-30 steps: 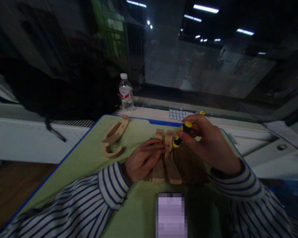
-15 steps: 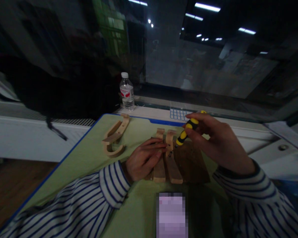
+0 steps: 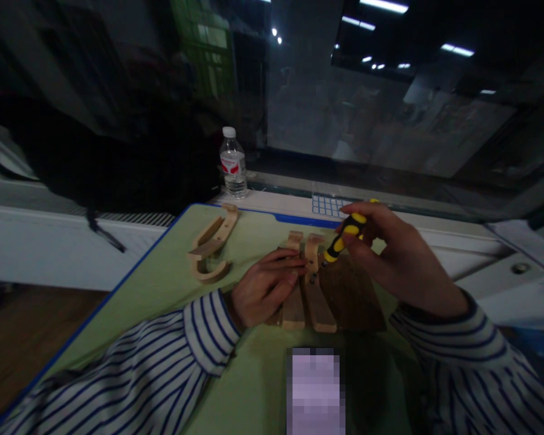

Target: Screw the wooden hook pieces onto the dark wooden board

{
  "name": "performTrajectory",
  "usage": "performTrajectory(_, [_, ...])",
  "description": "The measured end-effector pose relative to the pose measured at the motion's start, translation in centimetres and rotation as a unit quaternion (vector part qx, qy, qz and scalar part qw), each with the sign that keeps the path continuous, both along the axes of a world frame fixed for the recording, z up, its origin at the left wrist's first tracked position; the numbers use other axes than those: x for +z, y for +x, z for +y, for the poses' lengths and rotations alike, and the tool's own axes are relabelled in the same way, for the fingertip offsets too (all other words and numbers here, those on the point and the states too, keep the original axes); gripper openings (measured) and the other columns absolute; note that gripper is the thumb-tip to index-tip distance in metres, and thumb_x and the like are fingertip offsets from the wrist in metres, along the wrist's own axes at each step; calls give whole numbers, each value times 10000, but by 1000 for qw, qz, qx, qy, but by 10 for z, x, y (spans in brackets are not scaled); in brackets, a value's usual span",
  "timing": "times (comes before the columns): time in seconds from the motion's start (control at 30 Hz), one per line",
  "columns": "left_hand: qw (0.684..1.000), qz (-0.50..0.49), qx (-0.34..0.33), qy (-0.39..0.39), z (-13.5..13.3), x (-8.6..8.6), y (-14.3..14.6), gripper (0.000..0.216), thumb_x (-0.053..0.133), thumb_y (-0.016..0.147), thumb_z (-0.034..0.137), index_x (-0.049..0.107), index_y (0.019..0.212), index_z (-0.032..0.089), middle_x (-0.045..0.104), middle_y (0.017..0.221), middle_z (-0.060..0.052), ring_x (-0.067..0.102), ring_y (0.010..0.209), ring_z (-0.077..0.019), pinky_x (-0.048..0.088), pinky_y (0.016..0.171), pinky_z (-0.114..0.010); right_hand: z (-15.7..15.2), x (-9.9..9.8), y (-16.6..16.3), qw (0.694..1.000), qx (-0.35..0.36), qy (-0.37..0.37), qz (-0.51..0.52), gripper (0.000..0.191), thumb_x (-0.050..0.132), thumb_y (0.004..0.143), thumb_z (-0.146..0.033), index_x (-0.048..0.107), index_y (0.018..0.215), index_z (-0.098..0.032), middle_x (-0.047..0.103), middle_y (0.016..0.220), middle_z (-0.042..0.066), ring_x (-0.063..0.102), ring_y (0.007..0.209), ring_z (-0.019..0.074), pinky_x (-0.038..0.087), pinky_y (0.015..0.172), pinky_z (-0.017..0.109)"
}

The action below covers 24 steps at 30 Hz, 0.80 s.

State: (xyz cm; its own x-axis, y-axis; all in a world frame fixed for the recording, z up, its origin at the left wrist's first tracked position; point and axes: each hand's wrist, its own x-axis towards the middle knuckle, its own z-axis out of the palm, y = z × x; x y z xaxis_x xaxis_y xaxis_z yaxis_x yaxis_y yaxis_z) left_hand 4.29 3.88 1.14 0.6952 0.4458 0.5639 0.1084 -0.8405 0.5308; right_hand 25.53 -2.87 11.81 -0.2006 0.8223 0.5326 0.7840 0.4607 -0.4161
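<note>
My right hand (image 3: 401, 260) grips a yellow-and-black screwdriver (image 3: 346, 237), tilted with its tip down toward the right curved wooden piece (image 3: 320, 305). Dark spots that look like screws or holes show on that piece near the tip; whether the tip touches one I cannot tell. My left hand (image 3: 263, 290) lies with fingers stretched across the left curved wooden piece (image 3: 294, 311), its fingertips reaching the right piece. Both pieces lie side by side on a dark brown board (image 3: 356, 299). Part of the left piece is hidden under my fingers.
Further curved wooden pieces (image 3: 213, 244) lie at the table's (image 3: 158, 290) far left. A blurred-out phone (image 3: 316, 393) is at the near edge. Behind the blue-edged table, a water bottle (image 3: 233, 166) and a blue-gridded sheet (image 3: 329, 206) are on the sill beside a dark bag (image 3: 118, 163).
The screwdriver has shifted slightly, its tip now a little lower and nearer the right wooden piece. My left hand keeps its place on the wood. The view has shifted slightly.
</note>
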Motion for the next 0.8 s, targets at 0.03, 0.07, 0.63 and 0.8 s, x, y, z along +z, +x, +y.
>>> performTrajectory(0.03, [1000, -2, 0, -1, 0, 0, 0, 361, 356, 939, 248, 658, 1107, 147, 649, 1178, -88, 499, 1196, -227, 424, 1017, -443, 0, 0, 0, 1000, 0, 1, -2, 365, 556, 826, -207, 506, 1187, -205, 632, 939, 34, 578, 723, 128, 457, 584, 238])
performTrajectory(0.07, [1000, -3, 0, -3, 0, 0, 0, 362, 355, 940, 252, 660, 1102, 148, 649, 1178, -90, 500, 1196, -228, 424, 1016, -445, 0, -1, 0, 1000, 1, 1, -4, 364, 558, 824, -202, 507, 1185, -204, 630, 932, 31, 573, 712, 124, 452, 575, 234])
performTrajectory(0.63, [1000, 9, 0, -11, -3, 4, -1, 349, 363, 931, 214, 648, 1112, 121, 637, 1198, -97, 471, 1219, -220, 401, 1047, -426, 3, -4, -2, 1000, 3, 21, -19, 333, 581, 837, -250, 520, 1158, -186, 594, 808, 4, 542, 641, 103, 438, 543, 209])
performTrajectory(0.8, [1000, 15, 1, -15, -3, 4, -1, 359, 356, 931, 227, 645, 1120, 128, 637, 1200, -92, 473, 1213, -224, 398, 1047, -433, 2, -4, -3, 1000, 0, 16, -18, 339, 575, 843, -284, 517, 1164, -191, 597, 806, 7, 550, 640, 112, 449, 551, 223])
